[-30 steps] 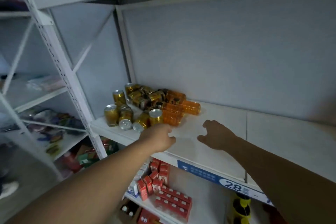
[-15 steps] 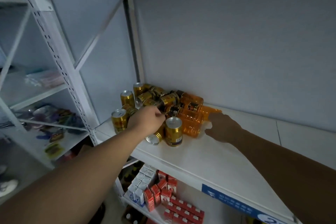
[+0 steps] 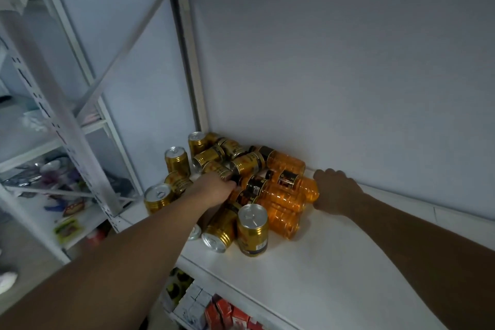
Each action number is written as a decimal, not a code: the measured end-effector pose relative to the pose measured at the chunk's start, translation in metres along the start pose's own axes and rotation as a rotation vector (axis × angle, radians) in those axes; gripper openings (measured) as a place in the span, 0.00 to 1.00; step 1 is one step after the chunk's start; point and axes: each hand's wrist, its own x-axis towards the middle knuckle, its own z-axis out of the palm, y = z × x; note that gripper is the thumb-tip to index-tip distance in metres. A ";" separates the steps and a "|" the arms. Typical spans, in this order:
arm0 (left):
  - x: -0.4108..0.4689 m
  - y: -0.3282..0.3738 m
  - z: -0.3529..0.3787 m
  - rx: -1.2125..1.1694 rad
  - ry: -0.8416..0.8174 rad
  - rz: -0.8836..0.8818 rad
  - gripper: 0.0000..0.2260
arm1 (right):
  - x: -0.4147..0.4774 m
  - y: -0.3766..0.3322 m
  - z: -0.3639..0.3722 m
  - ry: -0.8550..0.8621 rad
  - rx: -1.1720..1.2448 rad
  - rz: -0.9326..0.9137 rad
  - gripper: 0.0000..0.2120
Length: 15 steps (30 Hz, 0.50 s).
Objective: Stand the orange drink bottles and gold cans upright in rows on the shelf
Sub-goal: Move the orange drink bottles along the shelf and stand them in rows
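A jumbled heap of gold cans and orange drink bottles fills the left back corner of the white shelf [image 3: 334, 262]. Several orange bottles [image 3: 284, 197] lie on their sides, stacked. Some gold cans stand upright, one at the front [image 3: 252, 230], one at the left edge [image 3: 158, 198], one further back [image 3: 176, 159]; others lie tipped over [image 3: 218, 234]. My left hand [image 3: 214, 189] reaches into the middle of the heap, fingers curled among lying cans and bottle caps; its grip is hidden. My right hand [image 3: 337, 191] rests at the bottom of the lying bottles, fingers spread, against the back wall.
The grey back panel [image 3: 334, 75] and a white upright post [image 3: 187, 61] close the corner. The shelf stretches bare to the right. Below it are red and white cartons [image 3: 214, 311]. A neighbouring rack on the left [image 3: 53, 142] holds mixed packets.
Both hands have moved forward into the heap: the left from the front cans into its middle, the right up to the bottles' ends by the back wall. The camera has come closer.
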 end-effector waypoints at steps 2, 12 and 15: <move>0.011 0.002 0.002 0.061 -0.030 0.001 0.17 | 0.007 -0.001 0.004 -0.023 0.012 0.017 0.29; 0.022 0.010 0.017 0.194 -0.184 -0.021 0.25 | 0.020 -0.008 0.020 -0.016 0.072 0.063 0.27; 0.021 0.009 0.018 0.120 -0.149 -0.011 0.20 | 0.019 -0.009 0.022 0.009 0.158 0.094 0.24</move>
